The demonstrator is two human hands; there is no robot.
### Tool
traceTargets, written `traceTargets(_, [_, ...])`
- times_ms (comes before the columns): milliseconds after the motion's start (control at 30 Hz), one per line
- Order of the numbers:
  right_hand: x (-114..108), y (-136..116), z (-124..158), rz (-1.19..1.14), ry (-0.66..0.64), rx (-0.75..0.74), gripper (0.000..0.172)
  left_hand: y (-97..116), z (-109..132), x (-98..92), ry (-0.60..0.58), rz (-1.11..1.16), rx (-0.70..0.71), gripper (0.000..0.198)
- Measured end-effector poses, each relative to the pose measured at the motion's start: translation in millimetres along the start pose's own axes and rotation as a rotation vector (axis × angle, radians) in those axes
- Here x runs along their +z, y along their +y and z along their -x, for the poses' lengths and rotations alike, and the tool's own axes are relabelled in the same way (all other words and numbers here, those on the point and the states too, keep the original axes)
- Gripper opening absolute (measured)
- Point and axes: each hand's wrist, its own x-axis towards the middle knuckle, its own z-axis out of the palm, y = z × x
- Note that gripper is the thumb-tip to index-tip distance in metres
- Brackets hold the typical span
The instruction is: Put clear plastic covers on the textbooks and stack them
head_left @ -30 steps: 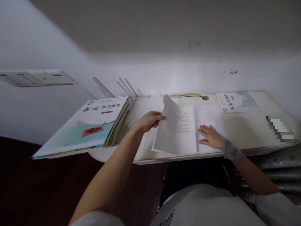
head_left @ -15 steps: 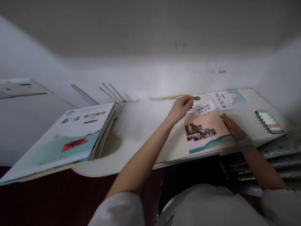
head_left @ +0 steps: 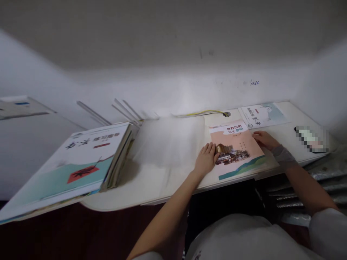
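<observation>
A pink workbook [head_left: 235, 138] with a white title band and a printed picture of a building and crowd lies closed on the white desk [head_left: 162, 182]. My left hand [head_left: 206, 159] rests flat along its left edge, fingers stretched and the thumb on the cover. At the opposite edge is my right hand [head_left: 266, 140], fingers slightly bent and their tips against the workbook's side. Neither hand lifts it. Just behind it, a white and teal booklet [head_left: 264, 115] lies flat.
To the left, a thick stack of books [head_left: 89, 155] overhangs the desk's front edge. A phone [head_left: 311, 139], blurred out, lies at the right. Along the wall, a yellow cable [head_left: 208, 111] runs into a round hole in the desk. Silvery packages [head_left: 295, 198] are below right.
My left hand has come down from above the workbook's top left corner to its left edge, its fingers now laid flat. My right hand has stayed at the right edge.
</observation>
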Motion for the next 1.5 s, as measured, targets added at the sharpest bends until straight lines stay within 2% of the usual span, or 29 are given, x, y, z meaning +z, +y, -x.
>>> traceTargets(67, [5.3,-9.0,-1.2,0.068,-0.022,-0.021,0.04,-0.2,-0.8,-0.9,-0.003,-0.003,-0.011,0.057])
traceTargets(167, [14.3,-24.0,5.0,0.188,-0.035,-0.197,0.028,0.2,-0.7,-1.6,-0.015,-0.006,-0.024,0.057])
traceTargets(267, [14.9,-35.6,15.9,0.4,0.051,-0.408,0.028,4.8,-2.6,-2.7,-0.034,-0.016,-0.029,0.057])
traceTargets(333, [8.3,-37.2,19.5,0.522,0.12,-0.467,0.029,11.6,-6.7,-3.3,-0.05,-0.023,-0.036,0.057])
traceTargets(400, [-2.1,-31.7,17.5,0.555,0.146,-0.45,0.028,20.5,-12.6,-3.3,-0.058,-0.022,-0.043,0.057])
traceTargets(567, [-25.8,0.1,5.4,0.491,0.103,-0.25,0.029,36.6,-24.2,-0.6,-0.035,0.009,-0.025,0.06])
traceTargets(700, [-30.7,13.4,9.4,0.574,0.205,-0.194,0.032,39.4,-24.9,-2.3,-0.032,-0.022,-0.015,0.061])
traceTargets(900, [-25.4,20.6,17.2,0.683,0.236,-0.265,0.032,43.8,-24.7,-10.4,-0.054,-0.081,-0.044,0.064])
traceTargets(1067, [-22.7,22.7,21.0,0.527,0.281,-0.307,0.032,43.8,-23.5,-10.7,-0.053,-0.102,-0.056,0.063])
traceTargets(1133, [-23.0,15.2,26.1,0.364,0.238,-0.319,0.037,45.7,-23.9,-9.0,-0.059,-0.096,-0.068,0.063])
traceTargets(1233, [-22.3,-3.2,33.6,0.011,0.044,-0.334,0.045,55.2,-28.4,-5.8,-0.06,-0.075,-0.082,0.062])
traceTargets(1300, [-18.0,-15.5,35.2,-0.102,-0.032,-0.392,0.047,64.0,-33.5,-5.6,-0.063,-0.057,-0.085,0.063])
traceTargets(1400, [0.2,-28.7,33.2,0.046,-0.076,-0.558,0.053,69.8,-38.5,-12.9,-0.074,-0.021,-0.092,0.067])
traceTargets(1500, [33.0,-37.8,34.2,0.31,-0.18,-0.721,0.065,56.0,-30.9,-28.3,-0.062,-0.048,-0.11,0.071])
